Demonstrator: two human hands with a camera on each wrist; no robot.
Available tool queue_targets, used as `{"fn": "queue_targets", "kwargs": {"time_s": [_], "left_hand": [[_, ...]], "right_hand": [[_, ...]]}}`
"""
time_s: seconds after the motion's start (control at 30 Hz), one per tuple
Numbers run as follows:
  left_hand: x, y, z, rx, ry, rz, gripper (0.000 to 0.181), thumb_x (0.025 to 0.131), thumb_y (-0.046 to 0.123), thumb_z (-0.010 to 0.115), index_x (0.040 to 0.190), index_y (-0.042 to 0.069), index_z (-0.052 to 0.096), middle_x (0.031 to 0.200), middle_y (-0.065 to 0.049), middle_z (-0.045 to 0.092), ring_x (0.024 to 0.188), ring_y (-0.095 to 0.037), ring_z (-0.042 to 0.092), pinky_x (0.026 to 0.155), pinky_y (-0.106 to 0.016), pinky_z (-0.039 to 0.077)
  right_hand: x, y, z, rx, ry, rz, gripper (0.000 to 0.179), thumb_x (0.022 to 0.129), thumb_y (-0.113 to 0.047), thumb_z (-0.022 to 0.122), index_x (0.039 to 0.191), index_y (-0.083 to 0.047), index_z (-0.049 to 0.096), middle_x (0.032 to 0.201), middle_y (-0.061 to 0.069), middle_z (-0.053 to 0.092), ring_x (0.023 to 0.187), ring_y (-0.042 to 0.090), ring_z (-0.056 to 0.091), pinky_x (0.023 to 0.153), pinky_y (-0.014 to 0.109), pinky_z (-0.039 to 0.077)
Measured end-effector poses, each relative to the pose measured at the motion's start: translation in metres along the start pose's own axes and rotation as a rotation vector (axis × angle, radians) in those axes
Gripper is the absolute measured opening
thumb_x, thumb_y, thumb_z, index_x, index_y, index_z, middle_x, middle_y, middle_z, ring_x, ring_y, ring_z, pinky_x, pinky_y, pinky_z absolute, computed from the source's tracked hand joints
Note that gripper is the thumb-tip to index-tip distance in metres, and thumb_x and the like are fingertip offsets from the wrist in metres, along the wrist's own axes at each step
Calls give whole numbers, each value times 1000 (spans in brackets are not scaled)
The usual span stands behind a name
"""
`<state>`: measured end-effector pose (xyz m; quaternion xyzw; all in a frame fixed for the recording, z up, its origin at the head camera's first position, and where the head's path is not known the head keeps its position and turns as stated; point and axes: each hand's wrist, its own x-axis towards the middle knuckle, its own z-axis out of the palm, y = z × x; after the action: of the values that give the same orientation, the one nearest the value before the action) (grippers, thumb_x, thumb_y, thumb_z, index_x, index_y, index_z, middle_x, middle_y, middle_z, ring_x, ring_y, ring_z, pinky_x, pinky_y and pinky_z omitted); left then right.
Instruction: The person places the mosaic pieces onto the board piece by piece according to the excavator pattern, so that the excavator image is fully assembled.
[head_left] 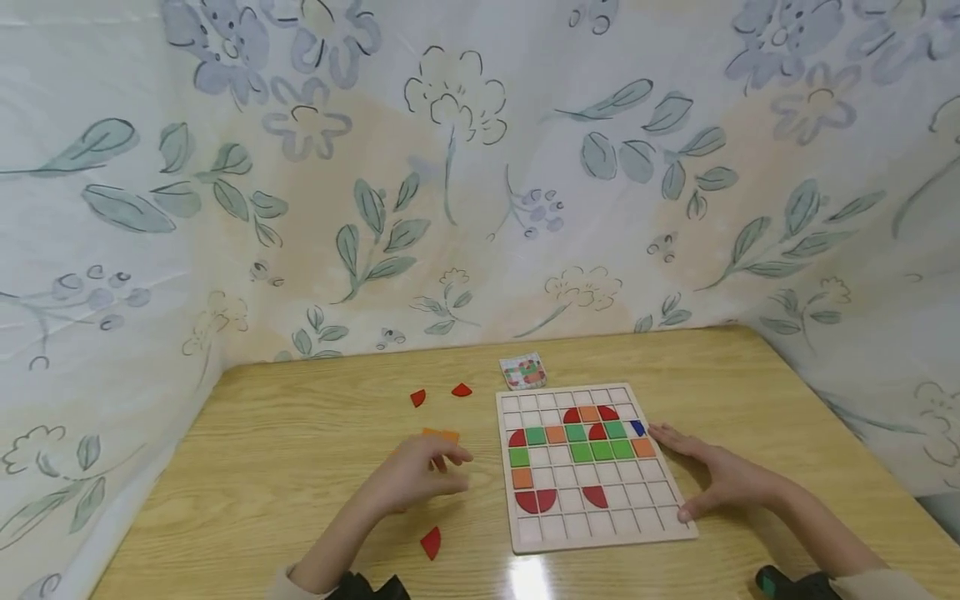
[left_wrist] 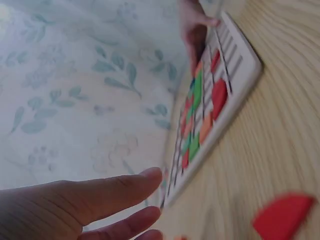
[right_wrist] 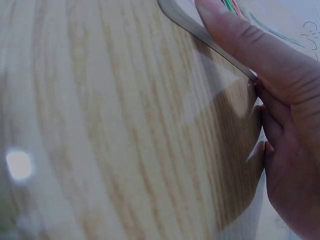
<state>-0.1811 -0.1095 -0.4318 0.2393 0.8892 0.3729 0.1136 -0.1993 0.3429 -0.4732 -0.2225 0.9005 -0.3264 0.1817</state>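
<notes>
A square grid board [head_left: 551, 529] with a pale rim bears red quarter-circles, green and orange squares and a small blue piece [head_left: 638, 428]. Left of it, my left hand [head_left: 423, 472] hovers over the table, thumb and fingers apart, no piece visible between them. In the left wrist view, this hand's thumb [left_wrist: 122, 192] points towards the board. My right hand [head_left: 720, 473] rests at the board's right side, thumb on the near corner and extended fingers by the edge near the blue piece. The right wrist view shows that thumb [right_wrist: 245, 42] over the rim.
Loose red quarter-circles lie left of the board: two farther back [head_left: 417, 398] and one nearer [head_left: 431, 543]. Orange pieces [head_left: 448, 436] lie partly hidden behind my left hand. A small patterned card [head_left: 523, 372] sits behind the board. Floral cloth [head_left: 480, 183] hangs behind the wooden table [head_left: 300, 442].
</notes>
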Motion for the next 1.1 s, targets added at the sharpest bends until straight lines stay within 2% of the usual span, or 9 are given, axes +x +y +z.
{"fn": "queue_targets", "kwargs": {"time_s": [0.23,0.33,0.43,0.57,0.7,0.8,0.9,1.0,1.1], "left_hand": [[-40,-21,-2,54,-50,-46,27,69,26,81,88,15,66,79,7,59,70,-8,50,62,-22,43],[-50,-23,4,50,-67,-81,28,66,28,82,83,17,62,77,10,55,70,-5,48,62,-21,42],[-55,-22,10,42,-62,-86,27,67,26,81,85,16,64,77,11,55,69,-3,47,63,-21,42],[-54,-22,15,74,-11,-60,23,72,26,78,91,15,68,76,12,55,68,-1,46,61,-19,41],[-47,-26,19,148,57,-55,22,76,32,74,91,16,68,77,13,55,69,-1,46,62,-20,41],[-36,-30,20,202,110,-51,22,77,35,72,89,17,67,78,12,56,71,-2,48,64,-22,42],[-26,-34,18,249,167,-47,21,77,36,73,85,18,66,76,10,55,69,-4,48,63,-23,42],[-20,-36,16,305,220,-57,23,76,38,73,79,18,64,73,9,52,67,-6,45,60,-23,40],[-17,-36,13,347,224,-76,27,74,44,73,78,19,63,73,9,50,68,-8,44,61,-24,39]], "right_hand": [[0,2,1,-5,3,-6,102,66,-36,81,148,-18,22,149,25,16,131,54,10,94,72,14],[0,2,2,-45,15,-17,102,65,-39,80,148,-20,23,149,22,19,140,24,10,96,67,21],[-2,3,2,-62,29,-31,102,64,-41,79,147,-21,23,149,21,21,128,-14,5,96,65,24],[-2,4,2,-30,38,-55,101,65,-38,80,147,-20,24,149,23,21,115,-26,3,96,66,23],[-3,3,3,-36,41,-54,101,64,-39,80,147,-20,24,149,22,22,122,-19,4,97,65,23],[-3,3,3,-29,32,-32,102,65,-38,80,147,-20,23,149,23,20,139,12,8,93,70,19],[-2,2,2,-18,22,-16,103,65,-38,80,148,-20,22,149,24,17,133,47,12,94,72,15],[-1,0,1,-14,17,-9,103,65,-38,80,148,-20,22,149,24,17,130,54,12,94,72,14],[-1,-3,0,-16,16,-5,103,64,-38,80,148,-20,22,149,24,17,129,54,12,95,71,14]]}}
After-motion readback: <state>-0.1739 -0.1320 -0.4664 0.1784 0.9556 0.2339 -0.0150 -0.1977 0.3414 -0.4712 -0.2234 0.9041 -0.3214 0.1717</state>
